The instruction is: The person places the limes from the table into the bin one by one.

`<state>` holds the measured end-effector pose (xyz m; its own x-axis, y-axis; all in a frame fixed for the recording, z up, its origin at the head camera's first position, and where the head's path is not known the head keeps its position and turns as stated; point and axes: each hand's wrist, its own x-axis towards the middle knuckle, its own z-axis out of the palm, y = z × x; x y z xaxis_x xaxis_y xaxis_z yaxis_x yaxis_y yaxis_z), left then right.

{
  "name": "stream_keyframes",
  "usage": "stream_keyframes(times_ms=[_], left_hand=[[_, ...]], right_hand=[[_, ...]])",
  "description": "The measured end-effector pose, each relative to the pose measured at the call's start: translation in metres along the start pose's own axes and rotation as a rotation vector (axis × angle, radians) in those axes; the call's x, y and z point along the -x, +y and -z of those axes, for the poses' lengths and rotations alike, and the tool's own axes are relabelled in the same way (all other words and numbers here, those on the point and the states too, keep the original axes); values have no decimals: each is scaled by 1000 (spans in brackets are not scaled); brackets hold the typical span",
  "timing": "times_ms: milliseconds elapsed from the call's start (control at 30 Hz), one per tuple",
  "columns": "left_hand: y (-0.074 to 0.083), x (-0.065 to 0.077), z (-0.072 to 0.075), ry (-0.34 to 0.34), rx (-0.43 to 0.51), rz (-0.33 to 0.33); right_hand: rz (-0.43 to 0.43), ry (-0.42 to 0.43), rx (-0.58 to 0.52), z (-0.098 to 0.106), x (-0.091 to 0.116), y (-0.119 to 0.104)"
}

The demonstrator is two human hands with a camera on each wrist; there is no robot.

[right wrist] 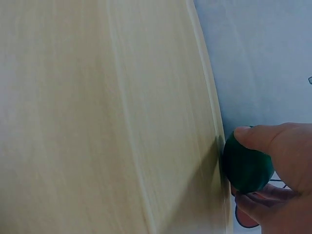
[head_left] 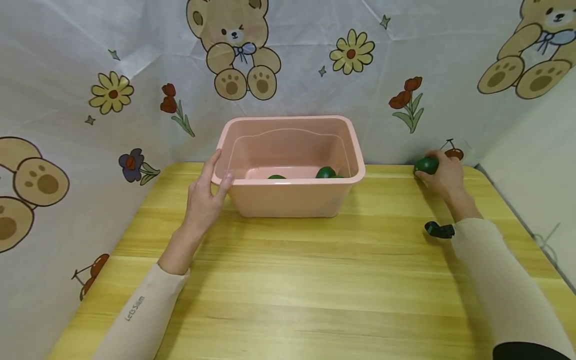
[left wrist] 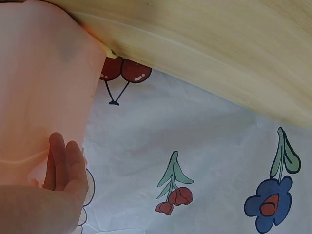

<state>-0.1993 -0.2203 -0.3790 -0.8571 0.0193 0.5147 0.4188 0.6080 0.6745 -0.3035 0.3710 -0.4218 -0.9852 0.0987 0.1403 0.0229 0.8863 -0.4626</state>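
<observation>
At the table's back right, my right hand (head_left: 445, 175) pinches a smooth, dark green ball-shaped thing (head_left: 425, 165) between thumb and fingers. In the right wrist view the ball-shaped thing (right wrist: 247, 165) is at the table's back edge, thumb on one side and fingers on the other. My left hand (head_left: 204, 197) holds the near left corner of a pink plastic bin (head_left: 290, 200), its thumb over the front rim. Fingers (left wrist: 59, 163) lie along the bin's outer wall in the left wrist view. Inside the bin, green rounded things (head_left: 325, 172) show partly over the front rim.
The wooden table (head_left: 288, 280) reaches back to a white cloth (head_left: 306, 100) printed with bears and flowers. A pale wall (head_left: 540, 165) stands along the right side. A small black device (head_left: 439, 230) sits at the right wrist.
</observation>
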Motion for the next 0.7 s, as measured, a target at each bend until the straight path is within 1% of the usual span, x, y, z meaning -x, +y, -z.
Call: stream_keyframes(times_ms=[133,300,467,567,700], left_hand=[[1,0,0,-5,-4,-2],[2,0,0,-16,-9,9],[2,-1,0,-13,-15,12],[1,0,0,-7,-13,5],[1,0,0,-5,-3,1]], right_hand=[[-16,9,-21,-1,6,-2],[-31,18,-8,0,15,-2],[5,29,-33,-1,23,-1],[29,30,-28,0,27,-2],[26,34,-31,-1,31,-5]])
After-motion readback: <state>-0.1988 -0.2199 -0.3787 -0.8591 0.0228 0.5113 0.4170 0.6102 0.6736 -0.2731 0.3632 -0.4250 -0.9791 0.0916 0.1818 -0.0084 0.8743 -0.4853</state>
